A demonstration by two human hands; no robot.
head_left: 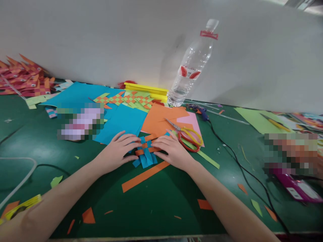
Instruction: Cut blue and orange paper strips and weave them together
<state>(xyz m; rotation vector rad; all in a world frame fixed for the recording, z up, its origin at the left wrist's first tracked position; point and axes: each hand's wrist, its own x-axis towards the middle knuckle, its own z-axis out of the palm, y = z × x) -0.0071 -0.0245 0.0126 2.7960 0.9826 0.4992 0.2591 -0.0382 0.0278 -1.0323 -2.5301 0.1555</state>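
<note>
Blue and orange paper strips, woven together into a small piece [146, 155], lie between my two hands at the middle of the green table. My left hand [119, 149] has its curved fingers on the left edge of the weave. On the other side, my right hand [172, 149] holds the right edge, thumb below and fingers above. A loose orange strip [141, 178] lies in front of the weave. Scissors [189, 136] with red and yellow handles rest just behind my right hand, on a green strip [208, 159].
Blue sheets [123, 121], orange sheets [161, 116] and woven green-orange fish shapes [130, 98] lie behind my hands. A water bottle [190, 67] leans by the wall. A glue gun [202, 112] trails a black cable [234, 156] on the right, near a purple power strip [295, 186].
</note>
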